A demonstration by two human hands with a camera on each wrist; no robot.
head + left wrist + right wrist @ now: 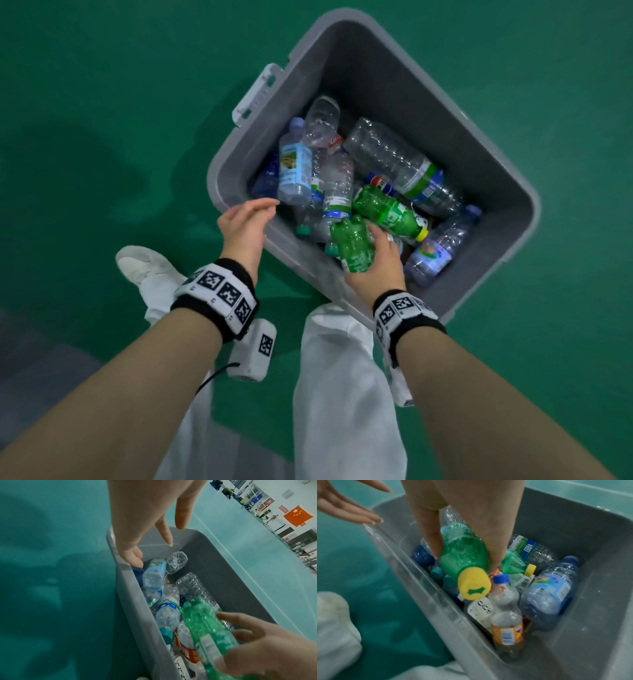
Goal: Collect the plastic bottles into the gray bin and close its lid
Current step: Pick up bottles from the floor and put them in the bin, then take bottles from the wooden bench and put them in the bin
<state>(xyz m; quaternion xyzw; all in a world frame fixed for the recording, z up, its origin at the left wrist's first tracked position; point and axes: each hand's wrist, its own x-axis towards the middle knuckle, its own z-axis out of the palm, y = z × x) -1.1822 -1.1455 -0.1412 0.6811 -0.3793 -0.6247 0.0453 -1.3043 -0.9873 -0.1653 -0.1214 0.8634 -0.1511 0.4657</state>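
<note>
Fingers [435,545] of my right hand [375,270] wrap round a green bottle [352,245], thumb on one side and the others on the far side, and I hold it just over the near edge of the gray bin [496,164], a little below the centre of the head view. In the right wrist view its yellow cap [473,584] points toward the camera, low and middle in the frame, with the bottle tilted above the pile. My left hand [245,226] is empty, its fingers straight and relaxed, hovering over the bin's near left rim at centre left of the head view; I cannot tell whether it touches the rim.

Most of the collecting looks done, I judge. The bin already carries a heap: a large clear bottle [397,161] lying across the upper middle, a second green bottle [388,212] with a yellow cap just beyond the one I hold, a light blue labelled bottle [294,168] toward the left wall, a bluish bottle [436,246] at the right, and an orange-labelled one [507,632] low in the right wrist view, besides several clear ones. No loose bottle shows on the green floor [102,102] around the bin in any view, so this may be the last, though the floor behind me is out of sight.

What is left: letting this bottle go into the pile, then closing the lid. No lid shows in any frame; only a pale latch handle [258,92] stands out at the bin's upper left edge.
</note>
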